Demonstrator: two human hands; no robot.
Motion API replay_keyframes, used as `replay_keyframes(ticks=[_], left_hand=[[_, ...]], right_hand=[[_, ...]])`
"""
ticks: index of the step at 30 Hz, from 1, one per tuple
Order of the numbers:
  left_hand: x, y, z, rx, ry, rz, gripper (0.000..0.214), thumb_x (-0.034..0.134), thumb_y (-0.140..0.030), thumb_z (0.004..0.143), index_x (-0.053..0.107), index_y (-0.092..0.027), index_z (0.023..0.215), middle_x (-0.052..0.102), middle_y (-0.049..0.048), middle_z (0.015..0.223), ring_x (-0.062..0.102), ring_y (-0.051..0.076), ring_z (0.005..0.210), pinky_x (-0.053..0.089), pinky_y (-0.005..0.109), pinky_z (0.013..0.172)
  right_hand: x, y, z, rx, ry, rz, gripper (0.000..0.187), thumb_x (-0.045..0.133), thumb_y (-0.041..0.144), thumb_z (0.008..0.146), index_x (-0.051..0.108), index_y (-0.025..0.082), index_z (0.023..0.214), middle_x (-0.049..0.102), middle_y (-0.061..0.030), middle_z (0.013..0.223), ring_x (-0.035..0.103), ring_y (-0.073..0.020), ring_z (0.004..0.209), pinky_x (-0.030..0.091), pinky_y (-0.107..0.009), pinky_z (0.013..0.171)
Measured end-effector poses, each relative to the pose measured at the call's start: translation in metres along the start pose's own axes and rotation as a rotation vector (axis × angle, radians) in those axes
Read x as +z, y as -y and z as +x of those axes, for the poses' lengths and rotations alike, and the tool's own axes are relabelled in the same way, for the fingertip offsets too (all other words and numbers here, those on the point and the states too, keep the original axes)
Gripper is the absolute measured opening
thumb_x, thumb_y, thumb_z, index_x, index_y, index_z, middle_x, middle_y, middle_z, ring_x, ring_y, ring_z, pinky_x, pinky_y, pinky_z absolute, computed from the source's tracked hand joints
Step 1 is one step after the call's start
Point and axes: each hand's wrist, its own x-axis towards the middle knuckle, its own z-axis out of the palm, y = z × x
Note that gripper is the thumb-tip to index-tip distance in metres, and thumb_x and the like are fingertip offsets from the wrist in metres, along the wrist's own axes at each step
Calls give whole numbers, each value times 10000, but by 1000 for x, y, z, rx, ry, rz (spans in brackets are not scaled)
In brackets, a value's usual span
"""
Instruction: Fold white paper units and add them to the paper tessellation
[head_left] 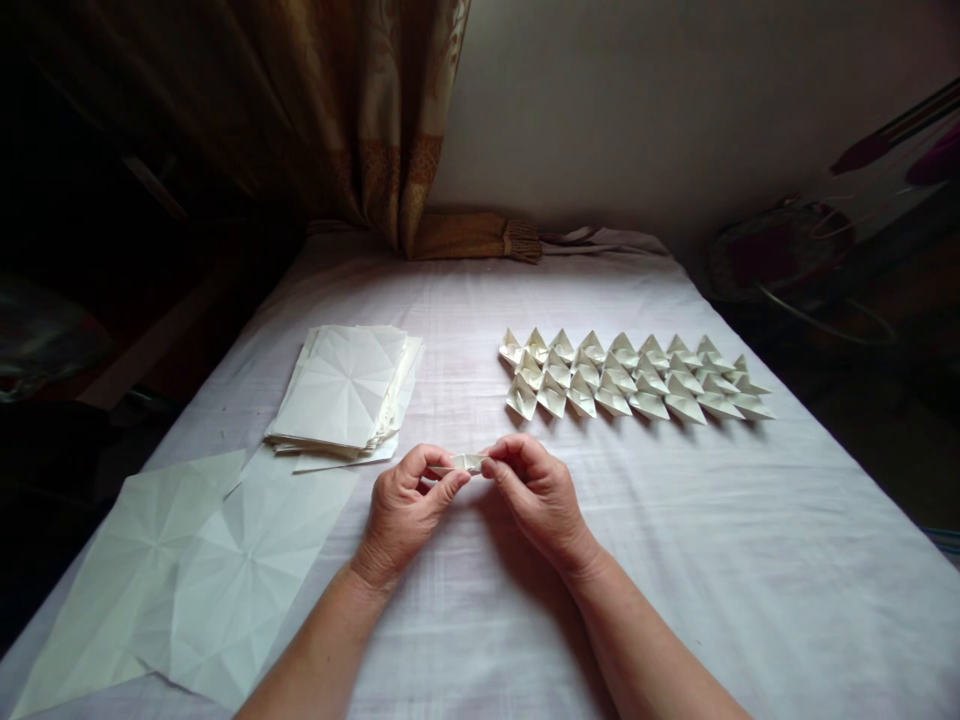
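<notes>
We hold a small boat-shaped paper fold (470, 463) between our two hands, just above the pale cloth (675, 570) and near the middle of its width. Its long axis runs from left to right across our front, close to level. One slim, pointed end aims left, passing between the fingers of our left hand (410, 503); the other end aims right, and its tip is hidden by our right hand (538, 498), so we cannot tell its shape. The grip is narrow on both sides: each thumb and fingertips pinch an end, leaving the folded middle uncovered between them.

Beyond our right hand, similar paper boats (621, 381) stand in close rows on the cloth. Their long axes run mostly away from us, with one peak rising at the far side and another point facing us; towards the right end of the rows, the near points slant more to the right.

Beyond our left hand lies a stack of creased paper sheets (349, 385), and nearer us, loose creased sheets (247, 570) overlap, their folds radiating from the centre. A patterned curtain (405, 160) hangs at the far edge.
</notes>
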Motion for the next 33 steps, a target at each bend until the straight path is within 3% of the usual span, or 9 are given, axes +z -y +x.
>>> replay_keyframes(ticks=[4, 9, 14, 17, 22, 28, 33], left_hand=[[2, 2, 0, 1, -58, -18, 203, 686, -372, 760, 580, -198, 769, 643, -35, 627, 602, 105, 536, 455, 178, 508], [3, 5, 1, -82, -33, -133, 293, 678, -378, 771, 551, -203, 969, 693, -12, 717, 663, 132, 587, 485, 201, 528], [3, 4, 1, -137, 6, -166, 342, 675, -385, 777, 526, -195, 1019, 709, 12, 757, 687, 153, 643, 501, 218, 556], [2, 4, 0, -95, 22, -127, 327, 669, -376, 777, 543, -195, 1019, 719, 33, 831, 686, 150, 673, 512, 228, 593], [2, 3, 0, -13, 15, -57, 257, 660, -335, 787, 587, -198, 992, 711, 23, 866, 676, 135, 700, 521, 215, 629], [-1, 3, 3, -25, 125, -113, 189, 653, -343, 799, 657, -167, 869, 667, -4, 716, 574, 97, 558, 453, 176, 515], [-1, 3, 3, -23, 85, -117, 158, 671, -319, 772, 687, -165, 804, 674, 1, 693, 551, 97, 550, 447, 183, 520]], right_hand=[[3, 2, 1, 17, -6, 126, 93, 620, 269, 847, 574, 205, 799, 628, 14, 702, 600, -128, 654, 497, -247, 648], [4, 0, 3, 26, -32, 179, 95, 635, 272, 836, 570, 203, 840, 636, 16, 712, 611, -117, 635, 507, -233, 625], [3, 0, 1, 49, 9, 69, 315, 702, 295, 775, 591, 199, 1054, 673, -16, 829, 613, -120, 606, 499, -233, 563], [3, 3, 1, 33, 32, -43, 231, 731, 306, 756, 660, 196, 946, 676, -22, 824, 596, -118, 603, 486, -227, 554], [2, 6, 2, -16, 34, -8, 104, 708, 301, 783, 690, 200, 795, 671, -17, 743, 609, -138, 646, 490, -235, 593], [-1, 7, 4, -1, 30, 25, 122, 722, 292, 759, 667, 191, 719, 642, -4, 707, 586, -125, 639, 467, -222, 592], [-3, 10, 5, 79, 70, 71, 159, 718, 330, 744, 667, 182, 715, 647, -3, 671, 574, -121, 596, 460, -221, 556]])
